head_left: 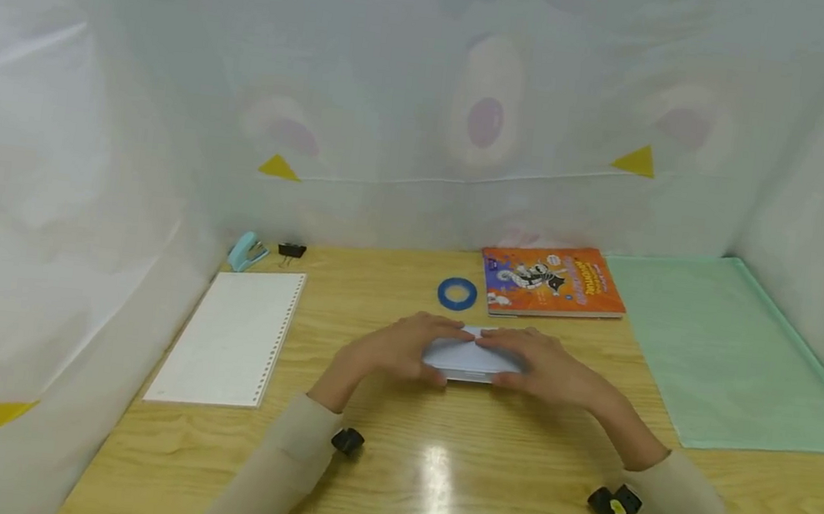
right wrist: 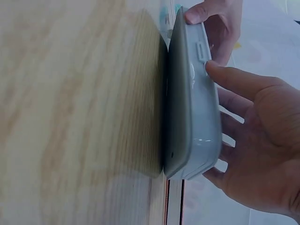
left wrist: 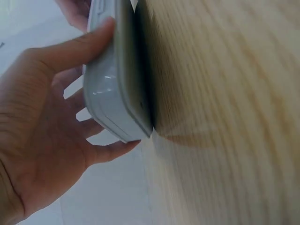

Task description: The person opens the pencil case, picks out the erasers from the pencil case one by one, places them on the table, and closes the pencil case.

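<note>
A pale blue-white plastic case [head_left: 472, 360] with rounded corners and a small catch on its front side is at the middle of the table. My left hand [head_left: 394, 351] grips its left end, thumb on the front side and fingers over the top. At the opposite end, my right hand [head_left: 554, 371] holds it the same way, its thumb beside the catch in the right wrist view. The underside of the case [right wrist: 180, 108] shows in both wrist views, tilted up from the wood at the near edge. Whatever is inside the case is hidden.
Behind the case lie a blue tape roll [head_left: 457, 293] and an orange book [head_left: 553, 282]. White punched paper [head_left: 226, 338] lies left, with a light-blue stapler [head_left: 247, 251] and black binder clip [head_left: 292, 251] beyond it. A green translucent sheet [head_left: 740, 359] covers the right side.
</note>
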`<act>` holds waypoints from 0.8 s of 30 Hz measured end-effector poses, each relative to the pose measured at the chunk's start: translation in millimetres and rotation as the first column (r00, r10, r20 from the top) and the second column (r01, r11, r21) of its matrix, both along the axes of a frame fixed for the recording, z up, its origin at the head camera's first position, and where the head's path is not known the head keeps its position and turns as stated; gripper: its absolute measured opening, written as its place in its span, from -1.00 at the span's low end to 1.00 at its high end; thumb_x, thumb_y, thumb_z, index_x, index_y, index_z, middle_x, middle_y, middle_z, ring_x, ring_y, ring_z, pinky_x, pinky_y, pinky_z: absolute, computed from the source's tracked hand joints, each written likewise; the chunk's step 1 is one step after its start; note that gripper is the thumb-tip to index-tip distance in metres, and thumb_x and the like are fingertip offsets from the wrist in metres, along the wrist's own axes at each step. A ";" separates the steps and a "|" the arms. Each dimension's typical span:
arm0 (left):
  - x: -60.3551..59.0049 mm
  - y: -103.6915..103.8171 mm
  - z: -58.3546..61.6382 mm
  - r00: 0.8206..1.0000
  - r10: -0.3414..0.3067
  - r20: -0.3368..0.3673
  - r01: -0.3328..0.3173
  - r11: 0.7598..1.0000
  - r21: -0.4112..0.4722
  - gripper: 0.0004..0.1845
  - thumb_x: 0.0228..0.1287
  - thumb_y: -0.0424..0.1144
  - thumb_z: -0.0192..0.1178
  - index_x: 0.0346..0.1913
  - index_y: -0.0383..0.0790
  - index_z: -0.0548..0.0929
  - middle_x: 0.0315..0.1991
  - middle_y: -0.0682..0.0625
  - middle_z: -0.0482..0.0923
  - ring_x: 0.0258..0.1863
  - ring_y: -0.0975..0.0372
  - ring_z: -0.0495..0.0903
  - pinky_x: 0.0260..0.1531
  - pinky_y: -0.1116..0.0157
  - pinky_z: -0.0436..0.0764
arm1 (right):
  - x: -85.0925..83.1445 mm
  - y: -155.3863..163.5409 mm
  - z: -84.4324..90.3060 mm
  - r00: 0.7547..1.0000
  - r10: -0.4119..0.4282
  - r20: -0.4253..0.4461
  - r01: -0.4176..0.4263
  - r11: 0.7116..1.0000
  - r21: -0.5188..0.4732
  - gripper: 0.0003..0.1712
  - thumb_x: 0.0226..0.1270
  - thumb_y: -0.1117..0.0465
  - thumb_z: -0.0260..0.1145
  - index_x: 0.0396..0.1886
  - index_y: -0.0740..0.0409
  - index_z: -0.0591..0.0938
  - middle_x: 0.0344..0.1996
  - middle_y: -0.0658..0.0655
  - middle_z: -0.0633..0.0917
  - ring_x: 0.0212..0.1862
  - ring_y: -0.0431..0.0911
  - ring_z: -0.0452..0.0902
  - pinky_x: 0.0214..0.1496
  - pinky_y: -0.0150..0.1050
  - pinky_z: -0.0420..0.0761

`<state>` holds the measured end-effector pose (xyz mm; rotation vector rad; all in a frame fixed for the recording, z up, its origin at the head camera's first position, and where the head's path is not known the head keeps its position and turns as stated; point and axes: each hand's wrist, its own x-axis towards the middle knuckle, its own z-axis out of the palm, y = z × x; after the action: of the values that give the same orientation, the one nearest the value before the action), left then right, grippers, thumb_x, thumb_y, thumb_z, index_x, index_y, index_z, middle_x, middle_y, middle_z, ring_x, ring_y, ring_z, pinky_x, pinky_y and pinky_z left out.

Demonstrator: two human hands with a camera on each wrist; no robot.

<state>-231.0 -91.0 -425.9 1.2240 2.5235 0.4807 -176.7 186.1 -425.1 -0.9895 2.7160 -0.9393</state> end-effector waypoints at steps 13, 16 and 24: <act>-23.5 -6.2 -1.6 0.976 0.081 0.201 -0.108 0.986 0.126 -0.39 0.51 0.17 0.16 0.52 0.09 0.45 0.41 0.05 0.50 0.29 0.22 0.51 0.32 0.16 0.43 | -26.6 2.2 -5.7 0.998 -0.066 0.012 0.067 0.997 -0.039 -0.40 0.53 -0.15 0.30 0.39 0.07 0.60 0.19 0.08 0.70 0.06 -0.10 0.62 0.11 -0.01 0.56; -25.4 -8.2 -1.8 0.972 0.079 0.222 -0.109 0.986 0.123 -0.37 0.51 0.23 0.14 0.53 0.15 0.43 0.46 0.06 0.45 0.37 0.21 0.46 0.35 0.14 0.40 | -27.7 0.8 -3.3 0.997 -0.060 -0.051 0.060 0.998 0.007 -0.39 0.53 -0.19 0.28 0.37 0.06 0.62 0.17 0.05 0.72 0.10 -0.08 0.65 0.13 0.01 0.59; -32.5 -12.1 -4.7 0.958 0.071 0.279 -0.114 0.984 0.139 -0.35 0.47 0.26 0.17 0.53 0.22 0.42 0.48 0.11 0.39 0.35 0.24 0.43 0.33 0.13 0.40 | -28.8 -4.6 -1.3 0.964 0.051 -0.262 -0.005 0.985 0.173 -0.46 0.62 -0.05 0.21 0.35 0.20 0.61 0.19 0.21 0.70 0.22 0.18 0.62 0.24 0.14 0.57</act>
<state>-263.5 -103.1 -430.7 1.0115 2.3494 0.8214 -205.5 181.5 -426.3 -1.1926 2.9269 -0.5910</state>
